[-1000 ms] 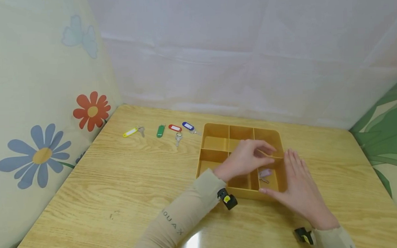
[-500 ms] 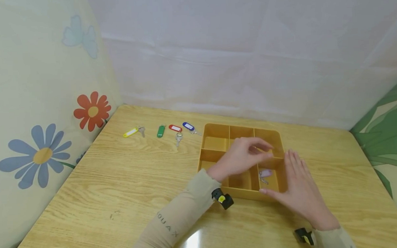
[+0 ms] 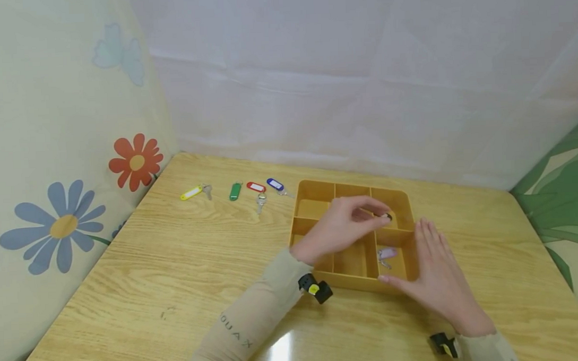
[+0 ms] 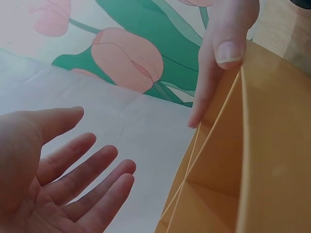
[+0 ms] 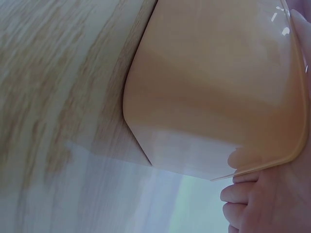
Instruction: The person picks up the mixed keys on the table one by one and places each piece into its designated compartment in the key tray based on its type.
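My left hand hovers over the right half of an orange divided box. Its fingers are loosely bent, with nothing between them in the left wrist view. Just past its fingertips, a small dark object shows in the back right compartment, mostly hidden by the hand. A lilac key tag with a key lies in the front right compartment. My right hand rests along the box's right side, fingers straight, thumb at the front rim.
Left of the box on the wooden table lie a yellow key tag, a green one, a red one and a blue one. A white backdrop stands behind.
My left hand has drawn back to the left over the box, and the dark object beyond its fingertips has come into sight. The right hand has stayed in place.
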